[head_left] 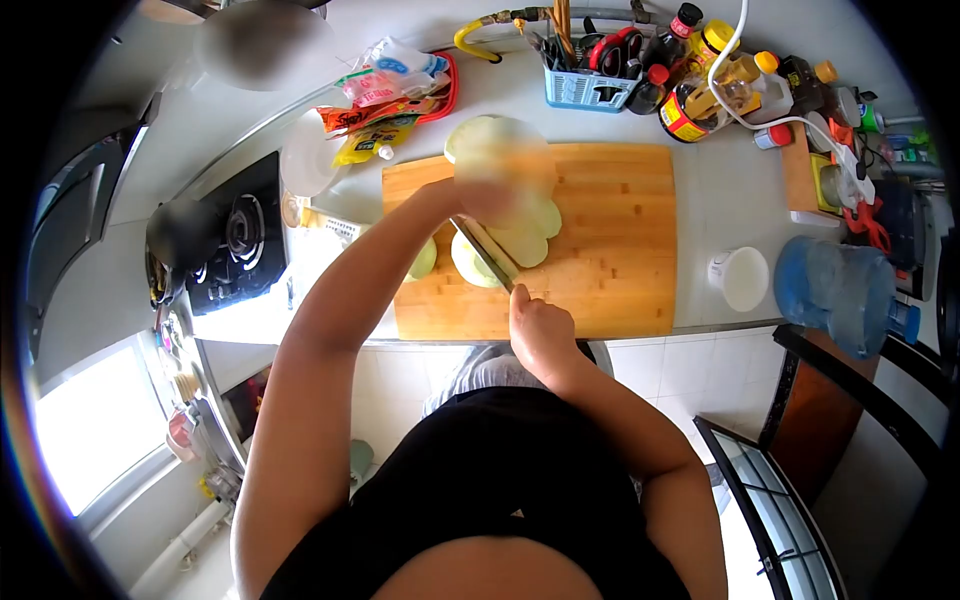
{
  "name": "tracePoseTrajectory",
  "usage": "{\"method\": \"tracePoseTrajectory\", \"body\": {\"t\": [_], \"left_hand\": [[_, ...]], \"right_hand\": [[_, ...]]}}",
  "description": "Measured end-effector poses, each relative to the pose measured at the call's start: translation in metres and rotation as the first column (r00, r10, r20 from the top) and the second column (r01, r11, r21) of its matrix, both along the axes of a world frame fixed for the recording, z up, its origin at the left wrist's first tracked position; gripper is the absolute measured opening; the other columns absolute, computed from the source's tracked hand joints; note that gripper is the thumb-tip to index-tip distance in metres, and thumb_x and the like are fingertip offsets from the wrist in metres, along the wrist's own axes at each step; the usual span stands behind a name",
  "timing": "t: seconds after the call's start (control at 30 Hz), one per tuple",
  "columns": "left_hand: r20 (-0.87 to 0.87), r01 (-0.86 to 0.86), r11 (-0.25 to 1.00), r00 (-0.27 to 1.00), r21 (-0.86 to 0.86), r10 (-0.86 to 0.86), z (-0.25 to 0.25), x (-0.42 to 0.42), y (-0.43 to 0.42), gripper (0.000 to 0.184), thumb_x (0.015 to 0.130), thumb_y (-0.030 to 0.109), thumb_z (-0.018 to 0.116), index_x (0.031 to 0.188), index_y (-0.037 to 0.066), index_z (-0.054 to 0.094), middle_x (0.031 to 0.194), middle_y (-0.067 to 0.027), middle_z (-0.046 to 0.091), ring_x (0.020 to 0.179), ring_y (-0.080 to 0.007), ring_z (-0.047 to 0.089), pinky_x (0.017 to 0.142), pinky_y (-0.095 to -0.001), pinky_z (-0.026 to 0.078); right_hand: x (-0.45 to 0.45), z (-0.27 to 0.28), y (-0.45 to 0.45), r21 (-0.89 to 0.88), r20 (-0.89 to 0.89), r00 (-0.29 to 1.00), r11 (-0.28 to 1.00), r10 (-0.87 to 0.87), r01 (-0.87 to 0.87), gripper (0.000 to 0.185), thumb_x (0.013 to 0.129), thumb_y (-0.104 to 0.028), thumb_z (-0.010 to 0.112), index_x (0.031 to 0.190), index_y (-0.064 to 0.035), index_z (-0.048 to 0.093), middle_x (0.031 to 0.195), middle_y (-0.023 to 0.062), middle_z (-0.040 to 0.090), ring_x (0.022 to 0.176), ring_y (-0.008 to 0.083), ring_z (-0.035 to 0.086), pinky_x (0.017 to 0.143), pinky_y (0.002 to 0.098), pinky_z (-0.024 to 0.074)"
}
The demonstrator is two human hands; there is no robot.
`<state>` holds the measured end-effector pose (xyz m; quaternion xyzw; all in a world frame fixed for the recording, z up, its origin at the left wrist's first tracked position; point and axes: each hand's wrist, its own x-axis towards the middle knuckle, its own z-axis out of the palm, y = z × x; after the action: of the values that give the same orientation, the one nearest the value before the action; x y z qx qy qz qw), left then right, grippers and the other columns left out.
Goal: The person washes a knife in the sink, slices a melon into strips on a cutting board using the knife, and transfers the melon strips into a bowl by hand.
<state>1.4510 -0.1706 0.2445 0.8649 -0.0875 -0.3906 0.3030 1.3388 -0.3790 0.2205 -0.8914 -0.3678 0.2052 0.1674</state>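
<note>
Board (620, 255): on the surface (712, 200)
Vegetable pieces (528, 248): on the board, mostly left
Knife (489, 260): over the board's left half
Stove (240, 240): well left of the board
Packets (380, 115): behind the board, to its left
Utensil basket (585, 90): behind the board, near it
Bottles (684, 112): behind the board and rightward
Cup (745, 280): right of the board
Water jug (835, 292): farther right of the board
</note>
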Motion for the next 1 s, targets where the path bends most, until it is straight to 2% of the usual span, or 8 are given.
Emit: {"method": "tracePoseTrajectory", "body": {"t": [0.13,0.23,0.37,0.5,0.6,0.83,0.93,1.0], "left_hand": [[0.293,0.057,0.99,0.951,0.129,-0.093,-0.045,0.005,0.011,0.032,0.073,0.01,0.064,0.105,0.011,0.066,0.104,-0.01,0.065,0.1,-0.0263,0.059,0.082,-0.0368,0.048],[0.459,-0.38,0.877,0.861,0.293,0.22,-0.074,0.024,0.044,0.027,0.074,0.007,0.056,0.098,0.011,0.068,0.094,-0.0111,0.067,0.088,-0.0299,0.062,0.076,-0.0401,0.05],[0.506,-0.492,0.798,0.815,0.348,0.282,-0.08,0.027,0.081,0.03,0.073,0.008,0.056,0.102,0.008,0.065,0.099,-0.0155,0.065,0.095,-0.0323,0.061,0.084,-0.0404,0.049],[0.51,-0.494,0.749,0.825,0.442,0.243,-0.102,0.031,0.09,0.035,0.074,0.025,0.069,0.101,0.003,0.061,0.1,-0.0193,0.064,0.097,-0.0335,0.061,0.085,-0.0405,0.049],[0.432,-0.589,0.605,0.807,0.536,0.403,-0.11,0.042,0.077,0.057,0.072,0.041,0.074,0.108,0.0,0.056,0.108,-0.0184,0.062,0.103,-0.0325,0.059,0.086,-0.0397,0.048],[0.539,-0.702,0.561,0.705,0.439,0.461,-0.119,0.049,0.08,0.058,0.071,0.034,0.074,0.115,0.001,0.055,0.107,-0.0191,0.062,0.098,-0.0324,0.061,0.086,-0.0395,0.049],[0.42,-0.672,0.652,0.736,0.352,0.531,-0.094,0.053,0.078,0.053,0.071,0.022,0.07,0.118,0.003,0.055,0.102,-0.0191,0.064,0.087,-0.0306,0.065,0.074,-0.0375,0.054],[0.424,-0.796,0.605,0.555,0.021,0.716,-0.064,0.041,0.063,0.043,0.07,0.015,0.069,0.11,0.004,0.06,0.093,-0.0154,0.065,0.078,-0.0265,0.065,0.064,-0.0362,0.055]], "right_hand": [[0.001,-0.001,-0.002,-0.007,0.026,1.0,1.0,-0.008,0.008,0.011,0.074,-0.007,0.057,0.08,-0.0059,0.048,0.058,0.0093,0.059,0.049,0.0218,0.062,0.042,0.0322,0.0485],[0.005,-0.003,-0.007,0.053,0.055,0.998,0.999,-0.015,0.012,0.013,0.073,-0.007,0.059,0.079,-0.0062,0.048,0.058,0.0092,0.059,0.048,0.0211,0.061,0.041,0.0316,0.048],[0.006,0.0,-0.008,0.05,0.05,0.999,0.999,-0.012,0.009,0.015,0.072,-0.007,0.06,0.079,-0.0061,0.048,0.058,0.0092,0.059,0.047,0.0209,0.061,0.04,0.0312,0.0477],[0.002,0.0,-0.009,0.028,0.003,1.0,1.0,-0.013,0.013,0.015,0.072,-0.007,0.061,0.079,-0.0058,0.048,0.058,0.0098,0.058,0.047,0.0213,0.061,0.04,0.0319,0.0477],[0.003,-0.003,-0.011,0.03,0.003,0.999,0.999,-0.036,0.036,0.013,0.074,-0.007,0.059,0.08,-0.0056,0.048,0.058,0.0097,0.058,0.047,0.0215,0.061,0.04,0.0317,0.0476],[0.002,-0.007,-0.014,0.049,0.017,0.999,0.998,-0.033,0.032,0.011,0.076,-0.008,0.058,0.081,-0.0063,0.048,0.058,0.0093,0.058,0.044,0.0212,0.059,0.038,0.032,0.0462],[0.002,-0.009,-0.015,0.06,0.028,0.999,0.998,-0.032,0.03,0.012,0.075,-0.008,0.058,0.08,-0.0068,0.047,0.057,0.009,0.058,0.044,0.0213,0.059,0.038,0.0325,0.0461],[0.002,-0.01,-0.016,0.056,0.025,0.999,0.998,-0.027,0.026,0.012,0.075,-0.008,0.058,0.08,-0.007,0.047,0.057,0.0089,0.058,0.045,0.0214,0.06,0.038,0.0327,0.0462]]}}
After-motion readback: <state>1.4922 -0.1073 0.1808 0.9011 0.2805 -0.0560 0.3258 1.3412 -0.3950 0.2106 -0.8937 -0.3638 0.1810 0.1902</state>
